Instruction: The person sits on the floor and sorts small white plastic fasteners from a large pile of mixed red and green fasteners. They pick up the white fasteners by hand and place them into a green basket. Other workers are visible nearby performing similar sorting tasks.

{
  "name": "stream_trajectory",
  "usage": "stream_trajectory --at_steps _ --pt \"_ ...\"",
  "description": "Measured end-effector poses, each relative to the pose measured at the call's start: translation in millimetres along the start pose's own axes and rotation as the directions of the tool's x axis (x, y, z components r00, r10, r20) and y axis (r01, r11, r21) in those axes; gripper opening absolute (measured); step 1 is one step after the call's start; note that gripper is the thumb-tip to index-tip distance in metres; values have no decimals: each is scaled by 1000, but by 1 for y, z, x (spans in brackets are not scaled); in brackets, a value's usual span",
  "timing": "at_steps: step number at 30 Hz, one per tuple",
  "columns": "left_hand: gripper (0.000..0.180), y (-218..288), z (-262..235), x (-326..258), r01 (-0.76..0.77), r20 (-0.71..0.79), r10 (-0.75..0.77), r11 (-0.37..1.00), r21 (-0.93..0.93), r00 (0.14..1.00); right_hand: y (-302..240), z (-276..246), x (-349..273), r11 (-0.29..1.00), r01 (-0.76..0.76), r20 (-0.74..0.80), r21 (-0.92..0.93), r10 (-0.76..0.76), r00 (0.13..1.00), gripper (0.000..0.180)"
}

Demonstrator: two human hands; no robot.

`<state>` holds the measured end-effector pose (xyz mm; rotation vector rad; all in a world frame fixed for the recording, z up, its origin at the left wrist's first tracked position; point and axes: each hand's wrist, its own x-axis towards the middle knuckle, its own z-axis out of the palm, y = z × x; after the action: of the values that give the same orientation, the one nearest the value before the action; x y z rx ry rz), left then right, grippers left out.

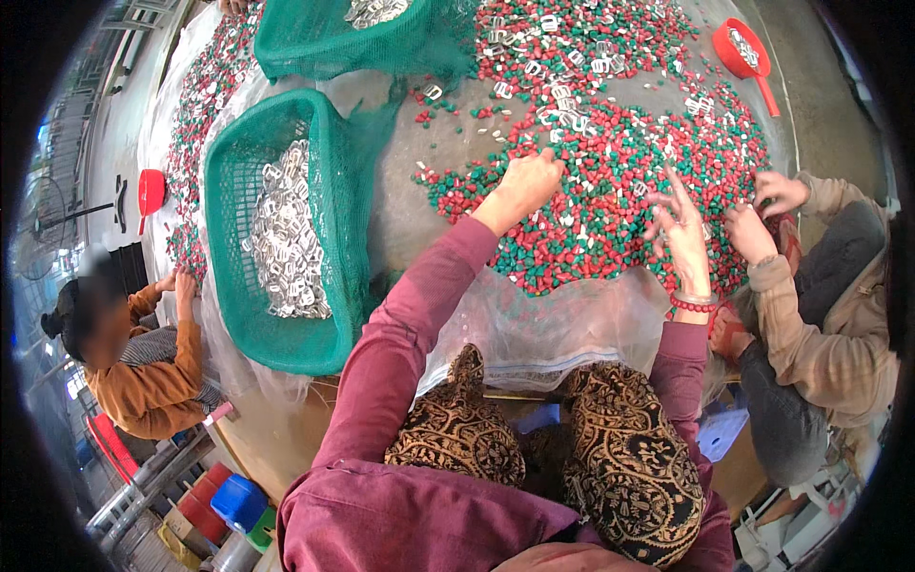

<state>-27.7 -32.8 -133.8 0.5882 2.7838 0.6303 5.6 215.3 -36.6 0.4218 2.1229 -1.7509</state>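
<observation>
Small red, green and white pebble-like pieces [610,205] lie spread in a thick layer before me. Over their near left part my left hand [532,186] reaches down with its fingers drawn together; what they pinch, if anything, is hidden. To the right, my right hand [684,238] hovers over the same layer, fingers apart and holding nothing I can see. A red bead bracelet [694,303] circles that wrist. Among the pieces lie silvery buckle-shaped parts [564,112], several of them in a cluster beyond my hands.
Left of my arm stands a green mesh-covered basket [221,257] with a heap of silvery buckles [291,238]. A second green basket [286,59] is at the far edge. A red scoop [770,93] sits far right, another red scoop [151,191] far left. Co-workers' hands [753,229] work close at right.
</observation>
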Motion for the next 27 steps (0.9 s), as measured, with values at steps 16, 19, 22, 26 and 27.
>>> stream_trajectory --at_steps 16,19,22,26,27 --pt "35 7 -61 -46 163 194 61 -808 -566 979 80 23 52 575 346 -2 -741 -517 856 17" --pt "30 2 -52 -43 188 171 118 -852 -489 978 99 16 57 730 356 -105 -583 -503 858 16" --pt "38 18 -62 -49 185 243 79 -873 -451 967 76 14 43 652 384 -157 -654 -613 774 11" --pt "54 34 -53 -65 218 263 133 -921 -324 955 -36 53 -6 975 198 -139 -104 -212 967 11" --pt "56 39 -48 -64 256 233 194 -926 -278 953 -50 61 -15 936 306 -53 -171 -319 946 11"
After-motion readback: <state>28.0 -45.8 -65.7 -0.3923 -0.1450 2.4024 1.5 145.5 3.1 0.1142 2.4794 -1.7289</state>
